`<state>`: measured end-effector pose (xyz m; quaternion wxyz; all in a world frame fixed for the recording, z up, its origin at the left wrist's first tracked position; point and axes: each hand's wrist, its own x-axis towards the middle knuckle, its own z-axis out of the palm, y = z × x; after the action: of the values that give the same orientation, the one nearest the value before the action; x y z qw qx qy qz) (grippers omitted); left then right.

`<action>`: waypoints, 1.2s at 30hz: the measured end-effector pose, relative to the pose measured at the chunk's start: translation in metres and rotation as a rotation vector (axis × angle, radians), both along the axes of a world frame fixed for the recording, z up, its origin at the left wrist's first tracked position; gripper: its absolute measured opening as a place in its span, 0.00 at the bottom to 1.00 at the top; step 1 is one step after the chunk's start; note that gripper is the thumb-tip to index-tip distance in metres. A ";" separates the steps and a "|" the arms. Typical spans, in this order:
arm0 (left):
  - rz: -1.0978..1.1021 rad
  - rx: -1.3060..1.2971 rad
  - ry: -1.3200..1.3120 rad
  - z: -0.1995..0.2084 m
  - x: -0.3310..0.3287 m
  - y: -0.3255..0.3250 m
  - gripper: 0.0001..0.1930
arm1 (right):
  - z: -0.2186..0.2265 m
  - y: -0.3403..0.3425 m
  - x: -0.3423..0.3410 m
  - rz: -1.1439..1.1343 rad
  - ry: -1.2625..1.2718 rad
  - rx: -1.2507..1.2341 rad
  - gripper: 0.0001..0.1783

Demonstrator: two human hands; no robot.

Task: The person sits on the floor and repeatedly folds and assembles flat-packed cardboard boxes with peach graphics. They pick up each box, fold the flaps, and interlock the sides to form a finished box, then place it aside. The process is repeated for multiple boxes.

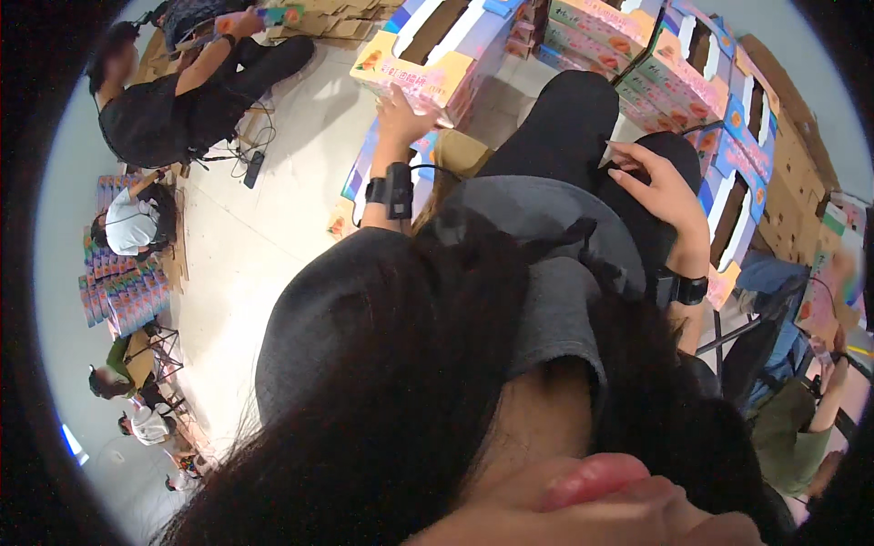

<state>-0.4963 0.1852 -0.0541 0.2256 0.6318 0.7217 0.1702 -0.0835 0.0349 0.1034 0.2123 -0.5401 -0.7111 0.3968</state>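
My left hand [401,120] lies against the near end of a carton [414,71] printed in pink, yellow and purple, with a cut-out opening along its top. Its fingers are spread on the printed face, and I see no grip around the carton. Below that hand, part of another similar carton [362,173] shows, mostly hidden by my forearm. My right hand [660,187] hovers at or rests on my right knee, fingers apart and nothing in them. Whether it touches the knee is unclear. Each wrist wears a black strapped device.
Stacked cartons [678,77] stand ahead and to the right of my knees. Flat brown cardboard [792,127] lies beyond them. A person in black [173,114] sits at the far left near cables [255,164]. Another person in green [792,446] is close on my right.
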 end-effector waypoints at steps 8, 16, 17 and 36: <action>-0.185 -0.086 0.242 0.001 0.016 0.027 0.63 | -0.013 0.011 -0.006 -0.034 0.074 -0.078 0.22; -0.419 -0.017 0.401 -0.003 0.040 0.090 0.63 | -0.052 0.012 0.000 -0.178 0.465 -0.287 0.10; -0.451 -0.015 0.419 -0.007 0.046 0.091 0.62 | -0.058 0.014 0.000 -0.206 0.479 -0.287 0.10; -0.527 -0.137 0.364 -0.046 0.047 0.095 0.69 | -0.075 0.023 0.003 -0.302 0.603 0.067 0.06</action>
<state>-0.4492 0.2805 -0.0997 0.1711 0.8003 0.5716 -0.0585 -0.0801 0.0581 0.0282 0.4871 -0.4905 -0.5409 0.4792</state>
